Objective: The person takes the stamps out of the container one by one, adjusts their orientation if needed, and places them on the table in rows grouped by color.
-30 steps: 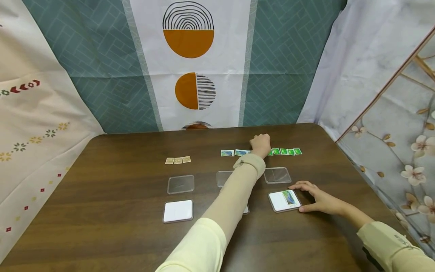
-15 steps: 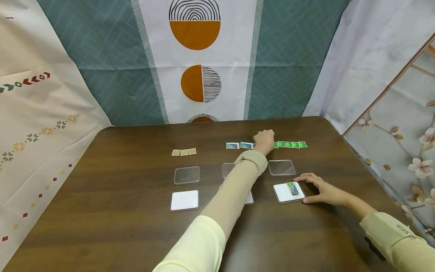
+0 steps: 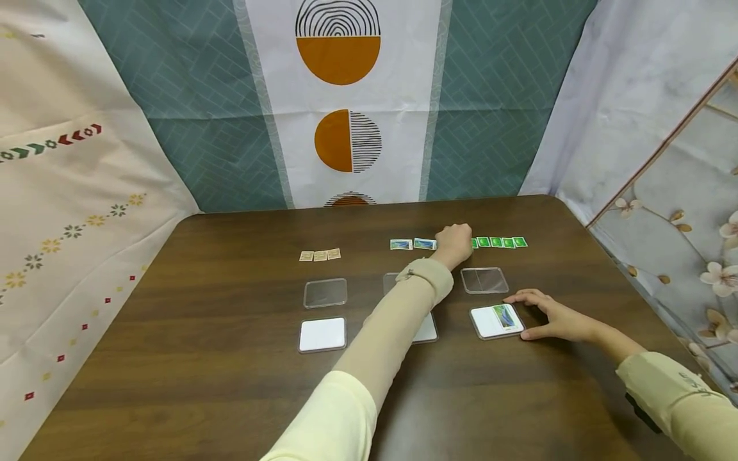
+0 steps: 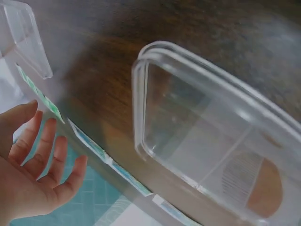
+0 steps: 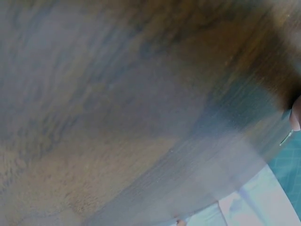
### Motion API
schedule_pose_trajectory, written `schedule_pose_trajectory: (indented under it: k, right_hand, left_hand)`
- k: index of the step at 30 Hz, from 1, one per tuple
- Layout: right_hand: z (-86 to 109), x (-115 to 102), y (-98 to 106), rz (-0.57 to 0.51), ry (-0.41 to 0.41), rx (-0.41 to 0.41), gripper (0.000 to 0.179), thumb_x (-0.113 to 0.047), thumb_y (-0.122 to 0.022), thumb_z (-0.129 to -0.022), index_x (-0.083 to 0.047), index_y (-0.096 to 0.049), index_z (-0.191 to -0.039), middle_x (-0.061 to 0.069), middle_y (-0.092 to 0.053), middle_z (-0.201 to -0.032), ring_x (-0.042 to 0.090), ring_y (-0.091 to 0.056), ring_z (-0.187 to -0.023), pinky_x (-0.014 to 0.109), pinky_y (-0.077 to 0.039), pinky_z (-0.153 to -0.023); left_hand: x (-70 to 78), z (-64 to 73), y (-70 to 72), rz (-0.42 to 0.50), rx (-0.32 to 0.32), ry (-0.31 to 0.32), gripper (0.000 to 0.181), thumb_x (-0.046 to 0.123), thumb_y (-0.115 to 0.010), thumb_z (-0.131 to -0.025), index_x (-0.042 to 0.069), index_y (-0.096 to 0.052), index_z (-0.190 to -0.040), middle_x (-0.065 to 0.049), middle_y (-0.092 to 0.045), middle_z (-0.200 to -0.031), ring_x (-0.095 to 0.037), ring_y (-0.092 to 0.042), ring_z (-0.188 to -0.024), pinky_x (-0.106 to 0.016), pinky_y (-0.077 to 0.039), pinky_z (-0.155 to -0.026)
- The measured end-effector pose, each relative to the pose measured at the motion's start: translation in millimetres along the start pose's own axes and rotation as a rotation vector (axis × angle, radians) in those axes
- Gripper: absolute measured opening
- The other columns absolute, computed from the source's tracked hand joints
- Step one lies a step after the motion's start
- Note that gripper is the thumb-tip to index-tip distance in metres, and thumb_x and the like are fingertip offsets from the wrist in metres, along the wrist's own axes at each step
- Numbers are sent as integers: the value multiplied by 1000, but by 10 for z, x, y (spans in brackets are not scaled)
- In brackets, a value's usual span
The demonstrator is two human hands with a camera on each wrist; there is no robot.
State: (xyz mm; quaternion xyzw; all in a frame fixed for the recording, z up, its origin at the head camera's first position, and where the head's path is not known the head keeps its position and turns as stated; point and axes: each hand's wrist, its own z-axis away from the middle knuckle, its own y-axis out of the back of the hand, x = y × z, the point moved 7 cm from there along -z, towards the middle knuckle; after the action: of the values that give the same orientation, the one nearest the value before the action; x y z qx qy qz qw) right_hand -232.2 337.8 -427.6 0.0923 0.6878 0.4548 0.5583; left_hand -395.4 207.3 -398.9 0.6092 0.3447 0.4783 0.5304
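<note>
My left hand reaches across to the row of stamps at the back. In the left wrist view, its fingers are loosely bent and spread, with nothing visible between them. Blue landscape stamps lie to its left and green stamps to its right; the hand covers part of the row. My right hand holds the right end of a shallow clear plastic case, thumb at the near corner and fingers at the far one. A blue-green stamp lies on that case's white insert. Only a fingertip shows in the right wrist view.
Tan stamps lie at the back left. A white-filled case stands left, another partly under my left forearm. Clear empty case halves form a middle row, including one behind the right case. Patterned cloths surround the wooden table.
The head view has shifted, so the table appears higher and further right. My left hand stays over the stamp row, and my right hand keeps its hold on the case.
</note>
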Motion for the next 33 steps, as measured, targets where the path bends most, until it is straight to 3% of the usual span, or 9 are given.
schedule_pose_trajectory:
  k: [4, 10, 18, 24, 33]
  right_hand:
    - [17, 3, -9, 16, 11, 1, 60, -17, -76, -78, -5, -48, -130, 20, -39, -131, -19, -24, -110, 17, -34, -88]
    - [19, 5, -13, 19, 19, 6, 59, -16, -76, -78, -6, -48, -129, 18, -41, -130, -18, -26, -110, 16, -35, -87]
    - [-1, -21, 13, 21, 27, 4, 60, -15, -76, -78, -5, -48, -129, 17, -39, -130, -19, -25, -109, 20, -35, -87]
    - [13, -16, 40, 4, 47, 12, 60, -12, -76, -77, -6, -48, -130, 17, -39, -130, -21, -25, -110, 11, -32, -86]
    - [9, -8, -3, 13, 72, 38, 60, -12, -76, -76, -5, -49, -130, 3, -39, -127, -19, -28, -111, 8, -30, -86]
  left_hand:
    - [84, 107, 45, -15, -33, -72, 11, 32, -68, -86, 24, -66, -79, 11, -69, -86, -12, -66, -84, -32, -53, -70]
    - [246, 260, 83, -36, -82, -180, 14, 36, -68, -85, 24, -65, -80, 14, -65, -80, -5, -60, -74, -26, -49, -63]
    - [330, 417, 113, -48, -135, -233, 18, 42, -66, -86, 26, -68, -78, 16, -66, -79, -3, -57, -68, -21, -46, -60]
    - [347, 571, 53, -71, -186, -282, 36, 44, -62, -88, 22, -54, -61, 13, -50, -61, -3, -46, -57, -19, -38, -50]
    - [306, 769, -33, -68, -215, -282, 24, 47, -64, -85, 25, -66, -77, 15, -62, -73, -3, -54, -62, -22, -43, -52]
